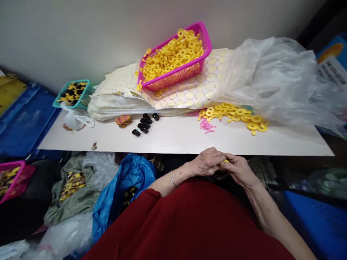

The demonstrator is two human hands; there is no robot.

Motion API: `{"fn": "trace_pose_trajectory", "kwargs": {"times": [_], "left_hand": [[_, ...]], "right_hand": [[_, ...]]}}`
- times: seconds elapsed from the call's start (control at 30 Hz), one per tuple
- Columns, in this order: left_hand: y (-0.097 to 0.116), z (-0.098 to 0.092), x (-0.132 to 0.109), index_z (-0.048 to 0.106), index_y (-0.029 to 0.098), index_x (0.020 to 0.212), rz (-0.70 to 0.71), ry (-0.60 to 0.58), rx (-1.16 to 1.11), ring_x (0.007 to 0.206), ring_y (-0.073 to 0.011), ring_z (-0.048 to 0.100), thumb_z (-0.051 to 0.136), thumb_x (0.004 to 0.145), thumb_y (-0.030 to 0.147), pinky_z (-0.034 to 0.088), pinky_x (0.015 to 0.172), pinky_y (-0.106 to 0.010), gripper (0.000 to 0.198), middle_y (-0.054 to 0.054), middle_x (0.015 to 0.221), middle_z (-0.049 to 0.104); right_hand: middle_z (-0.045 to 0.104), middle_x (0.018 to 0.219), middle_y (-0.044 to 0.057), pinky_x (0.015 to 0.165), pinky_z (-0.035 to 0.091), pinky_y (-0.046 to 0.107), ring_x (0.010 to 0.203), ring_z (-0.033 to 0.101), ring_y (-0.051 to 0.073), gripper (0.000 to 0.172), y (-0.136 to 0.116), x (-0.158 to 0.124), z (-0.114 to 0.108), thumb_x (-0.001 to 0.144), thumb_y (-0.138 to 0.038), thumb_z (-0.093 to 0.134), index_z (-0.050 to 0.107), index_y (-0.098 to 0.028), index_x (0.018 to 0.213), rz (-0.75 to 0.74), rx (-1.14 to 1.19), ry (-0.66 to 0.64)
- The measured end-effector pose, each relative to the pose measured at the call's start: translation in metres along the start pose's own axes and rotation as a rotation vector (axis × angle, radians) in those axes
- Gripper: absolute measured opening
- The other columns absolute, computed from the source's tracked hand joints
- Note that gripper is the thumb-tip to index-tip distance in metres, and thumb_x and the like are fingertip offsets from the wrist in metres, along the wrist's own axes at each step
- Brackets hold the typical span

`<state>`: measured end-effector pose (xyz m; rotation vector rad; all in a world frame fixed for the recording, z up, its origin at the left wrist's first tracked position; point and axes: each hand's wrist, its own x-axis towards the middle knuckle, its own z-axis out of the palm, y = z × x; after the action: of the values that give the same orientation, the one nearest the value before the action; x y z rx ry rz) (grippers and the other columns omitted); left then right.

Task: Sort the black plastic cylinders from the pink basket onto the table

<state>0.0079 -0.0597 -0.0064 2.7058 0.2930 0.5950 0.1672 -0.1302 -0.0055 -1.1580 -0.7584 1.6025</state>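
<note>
My left hand point(208, 162) and my right hand point(240, 169) meet just off the table's front edge, fingers curled together. Between the fingertips of both shows a sliver of a yellow plastic piece point(225, 161); most of it is covered. Beyond them on the tabletop lie small pink rings point(206, 125) and a heap of yellow ring-shaped pieces with short stems point(238, 112). Several black cylindrical caps point(144, 123) stand or lie further left, beside a small stack of orange-brown pieces point(123, 121).
A pink basket point(173, 80) full of yellow pieces sits on sheets of round stickers point(214, 68) along the wall. A teal basket point(87, 95) stands at the left, clear plastic bags point(273, 76) at the right. Below the white table point(173, 139) is a blue bag point(108, 202).
</note>
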Motion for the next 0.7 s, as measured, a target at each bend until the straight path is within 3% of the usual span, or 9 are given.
{"fn": "trace_pose_trajectory", "kwargs": {"times": [0.17,0.33,0.43,0.53,0.7], "left_hand": [[-0.003,0.008,-0.011,0.063,0.012,0.092,-0.078,0.066,-0.075,0.088,-0.0178,0.060,0.042,0.099,0.032,0.045,0.082,-0.033,0.030,-0.013,0.099,0.069],[-0.003,0.013,-0.022,0.065,0.014,0.094,-0.170,0.069,-0.156,0.086,-0.0189,0.060,0.049,0.095,0.032,0.047,0.083,-0.035,0.025,-0.011,0.094,0.069],[-0.005,0.013,-0.030,0.066,0.014,0.105,-0.168,0.110,-0.222,0.092,-0.0204,0.061,0.058,0.090,0.035,0.049,0.086,-0.037,0.026,-0.013,0.106,0.069],[-0.009,0.011,-0.044,0.066,0.014,0.111,-0.162,0.229,-0.272,0.093,-0.0211,0.063,0.066,0.085,0.044,0.052,0.084,-0.038,0.039,-0.016,0.110,0.069],[-0.020,0.000,-0.077,0.069,0.015,0.092,-0.418,0.465,-0.205,0.080,-0.0171,0.064,0.065,0.086,0.047,0.054,0.074,-0.033,0.033,-0.010,0.087,0.071]], "right_hand": [[0.075,0.087,0.005,0.076,0.056,0.034,0.080,0.068,0.020,0.047,0.017,0.002,0.005,0.058,-0.047,0.087,0.076,-0.021,0.095,-0.041,0.013,0.067],[0.074,0.099,0.005,0.079,0.054,0.031,0.086,0.066,0.018,0.059,0.014,-0.002,0.005,0.049,-0.037,0.092,0.073,-0.021,0.103,-0.008,-0.056,0.010],[0.073,0.094,0.004,0.071,0.054,0.028,0.080,0.063,0.016,0.058,0.011,-0.002,0.005,0.048,-0.037,0.091,0.072,-0.021,0.101,0.009,-0.081,0.024],[0.072,0.092,0.002,0.068,0.053,0.028,0.077,0.061,0.015,0.058,0.011,-0.002,0.006,0.046,-0.034,0.092,0.071,-0.021,0.099,0.043,-0.139,0.051],[0.071,0.092,0.003,0.069,0.056,0.031,0.075,0.065,0.016,0.066,0.013,-0.006,0.005,0.042,-0.030,0.094,0.068,-0.020,0.102,0.089,-0.150,0.032]]}}
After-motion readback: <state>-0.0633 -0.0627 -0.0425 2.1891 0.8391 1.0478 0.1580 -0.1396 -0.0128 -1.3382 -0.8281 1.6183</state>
